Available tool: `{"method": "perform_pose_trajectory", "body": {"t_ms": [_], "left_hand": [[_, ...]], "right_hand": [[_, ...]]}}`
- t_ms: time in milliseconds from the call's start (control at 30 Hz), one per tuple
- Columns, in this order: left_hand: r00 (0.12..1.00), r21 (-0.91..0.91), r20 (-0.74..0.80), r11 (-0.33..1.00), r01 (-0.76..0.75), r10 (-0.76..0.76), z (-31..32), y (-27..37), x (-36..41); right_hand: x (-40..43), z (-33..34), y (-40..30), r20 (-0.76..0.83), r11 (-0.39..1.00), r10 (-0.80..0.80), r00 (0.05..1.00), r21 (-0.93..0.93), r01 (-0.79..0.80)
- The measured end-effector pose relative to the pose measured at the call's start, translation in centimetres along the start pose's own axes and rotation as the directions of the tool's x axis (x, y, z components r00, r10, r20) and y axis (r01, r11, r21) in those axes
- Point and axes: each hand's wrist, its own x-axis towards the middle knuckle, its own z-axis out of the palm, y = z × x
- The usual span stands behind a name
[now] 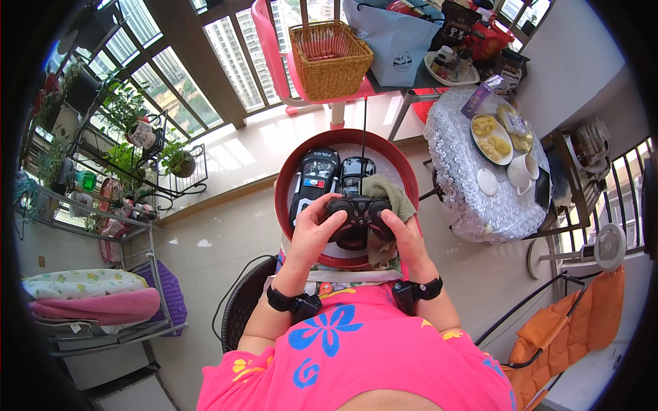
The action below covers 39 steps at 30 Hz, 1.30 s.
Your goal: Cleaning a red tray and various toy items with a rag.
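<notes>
My left hand [311, 228] and my right hand [409, 237] grip a black toy remote controller [361, 206] from its two sides. Each thumb rests on its top face, near the sticks. A long thin antenna [364, 133] sticks out from it away from me. Below it, a round red-rimmed tray [280, 174] lies over my lap. In the tray's left part sits a black-and-white toy police car [317, 167]. Beside it is a second, glossy black toy car [358, 167], partly hidden by the controller. A crumpled olive-green cloth [393, 198] lies at the tray's right side.
A round table with a silvery lace cloth [452, 169] stands right, bearing a plate of food [492, 139] and a white mug [522, 172]. Ahead, a wicker basket [331, 67] rests on a pink chair. Potted plants [180, 160] stand left; an orange padded chair [570, 329] is lower right.
</notes>
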Motion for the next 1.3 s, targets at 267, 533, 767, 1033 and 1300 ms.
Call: {"method": "perform_pose_trajectory", "body": {"t_ms": [267,533,767,1033,1300], "left_hand": [[0.997,0.023,0.002,0.997,-0.072,0.072,0.1,-0.6,0.0],[0.999,-0.009,0.011,0.999,-0.044,0.044,0.2,-0.4,0.0],[0.997,-0.029,0.001,0.996,-0.080,0.080,0.4,-1.3,0.2],[0.997,-0.038,0.013,0.996,-0.078,0.079,0.5,-1.3,0.0],[0.991,0.010,-0.024,0.992,-0.128,0.128,-0.1,-1.7,0.1]], "right_hand": [[0.1,0.0,0.7,-0.033,1.000,-0.028,0.999,-0.005,0.028],[0.4,0.4,1.3,-0.053,0.989,-0.124,0.991,-0.084,0.119],[0.6,1.0,2.1,-0.098,0.957,-0.248,0.964,-0.176,0.228],[0.5,1.6,1.8,-0.111,0.963,-0.253,0.961,-0.127,0.239],[0.7,1.8,2.2,-0.090,0.947,-0.289,0.953,-0.173,0.271]]}}
